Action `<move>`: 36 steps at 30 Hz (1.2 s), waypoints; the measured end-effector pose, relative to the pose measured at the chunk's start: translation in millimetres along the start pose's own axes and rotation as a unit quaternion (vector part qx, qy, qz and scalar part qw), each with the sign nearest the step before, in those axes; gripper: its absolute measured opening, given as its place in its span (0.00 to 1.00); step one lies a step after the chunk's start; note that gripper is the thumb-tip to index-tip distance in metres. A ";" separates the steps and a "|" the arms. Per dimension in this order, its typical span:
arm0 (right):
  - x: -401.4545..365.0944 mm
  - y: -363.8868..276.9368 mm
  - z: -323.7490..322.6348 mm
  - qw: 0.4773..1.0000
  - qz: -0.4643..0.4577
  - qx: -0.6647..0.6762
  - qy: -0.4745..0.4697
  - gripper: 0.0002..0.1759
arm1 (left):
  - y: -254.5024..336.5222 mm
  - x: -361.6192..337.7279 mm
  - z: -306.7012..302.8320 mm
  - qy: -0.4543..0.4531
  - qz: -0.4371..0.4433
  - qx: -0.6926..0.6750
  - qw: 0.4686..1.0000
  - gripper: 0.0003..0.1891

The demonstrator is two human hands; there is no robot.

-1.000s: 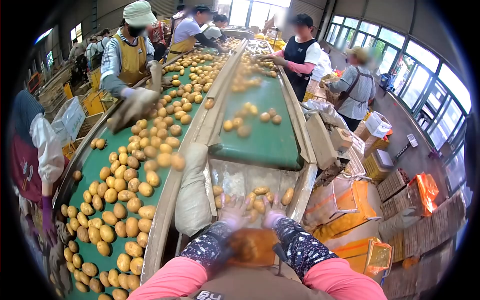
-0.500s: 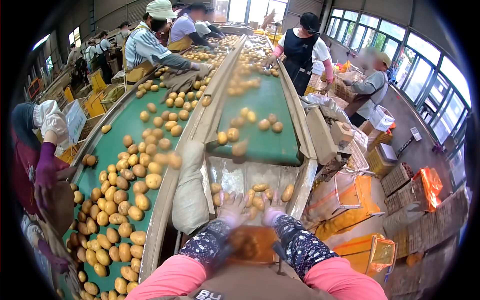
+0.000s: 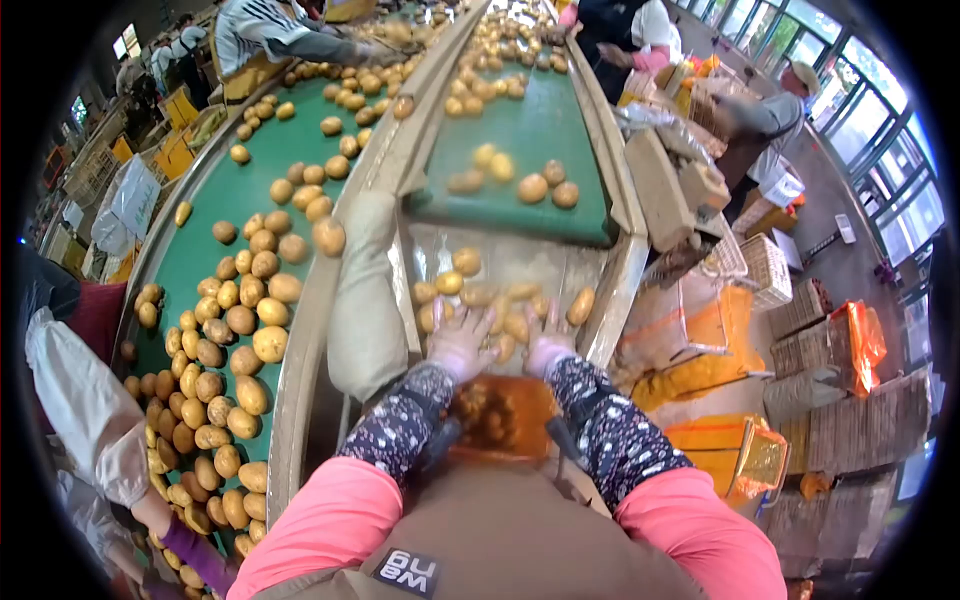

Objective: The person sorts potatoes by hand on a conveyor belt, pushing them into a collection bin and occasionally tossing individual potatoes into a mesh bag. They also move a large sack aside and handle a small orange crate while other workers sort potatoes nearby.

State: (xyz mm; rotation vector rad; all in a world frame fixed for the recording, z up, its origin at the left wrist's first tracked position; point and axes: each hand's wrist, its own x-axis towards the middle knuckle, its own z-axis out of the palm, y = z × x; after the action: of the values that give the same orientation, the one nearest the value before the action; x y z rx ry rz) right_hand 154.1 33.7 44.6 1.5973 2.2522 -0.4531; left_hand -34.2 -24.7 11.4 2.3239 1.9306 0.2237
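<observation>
My left hand (image 3: 462,342) lies spread on the metal chute (image 3: 540,258), its fingertips among several potatoes (image 3: 447,283). On the right side of the same chute, my right hand (image 3: 549,340) is open too, fingers pointing up the slope beside a long potato (image 3: 580,306). Between the two hands some potatoes sit close to the fingers, and neither hand is closed around one. Below my wrists an orange container (image 3: 503,412) holds potatoes; its details are blurred. The green belt (image 3: 515,222) above the chute carries more potatoes.
A wider green belt (image 3: 262,195) full of potatoes runs on the left, behind a padded grey roll (image 3: 366,300). Co-workers stand along both belts; a purple-gloved arm (image 3: 195,548) is at lower left. Orange bags on frames (image 3: 725,450) and stacked crates (image 3: 850,430) stand right.
The view has tilted downward. More potatoes have come onto the chute above my left hand. My hands stay open at the chute's lower end. The co-worker's arm at left has moved lower.
</observation>
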 end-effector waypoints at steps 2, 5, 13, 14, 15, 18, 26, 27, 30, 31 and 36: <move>4.4 1.3 0.5 1.000 0.000 0.000 -0.009 0.53 | -1.7 -0.5 5.4 0.023 0.014 -0.005 1.000 0.39; 21.9 9.3 17.6 0.999 -0.018 -0.029 0.032 0.54 | -5.9 4.0 -1.8 0.038 0.043 -0.021 0.998 0.36; 16.3 0.2 16.8 0.997 -0.026 -0.052 0.052 0.52 | -22.6 10.1 8.0 0.092 0.204 -0.020 0.974 0.35; 16.1 -0.3 15.5 0.998 -0.034 -0.039 0.043 0.50 | -24.5 10.8 14.3 0.124 0.222 -0.024 0.967 0.35; 16.8 0.1 14.2 0.998 -0.043 -0.028 0.036 0.48 | -21.0 11.0 9.0 0.113 0.200 -0.020 0.973 0.35; 8.3 1.4 22.1 0.990 -0.089 0.023 0.108 0.44 | -13.9 9.9 -7.9 0.076 0.164 -0.007 0.984 0.35; 0.4 -0.1 36.7 0.945 -0.170 0.144 0.238 0.27 | -20.1 5.4 -10.2 -0.041 0.276 -0.030 0.960 0.34; 2.9 -3.0 32.8 0.944 -0.161 0.161 0.240 0.25 | -19.0 5.1 -8.5 -0.011 0.283 -0.035 0.958 0.33; 8.3 -12.4 8.7 0.947 -0.108 0.231 0.197 0.20 | -20.3 11.1 0.3 0.044 0.301 -0.050 0.951 0.32; 7.7 -16.8 -4.1 0.951 -0.094 0.234 0.180 0.19 | -23.9 13.8 4.0 0.040 0.306 -0.056 0.950 0.31; 43.5 -19.3 -10.1 0.908 -0.156 0.237 0.307 0.20 | -25.6 16.1 4.3 -0.002 0.330 -0.042 0.943 0.27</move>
State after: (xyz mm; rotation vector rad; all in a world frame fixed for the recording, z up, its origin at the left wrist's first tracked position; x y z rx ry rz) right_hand 121.5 68.6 35.1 1.7904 3.0898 -0.7025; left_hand -55.2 -4.1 3.3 2.8125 1.0402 0.3425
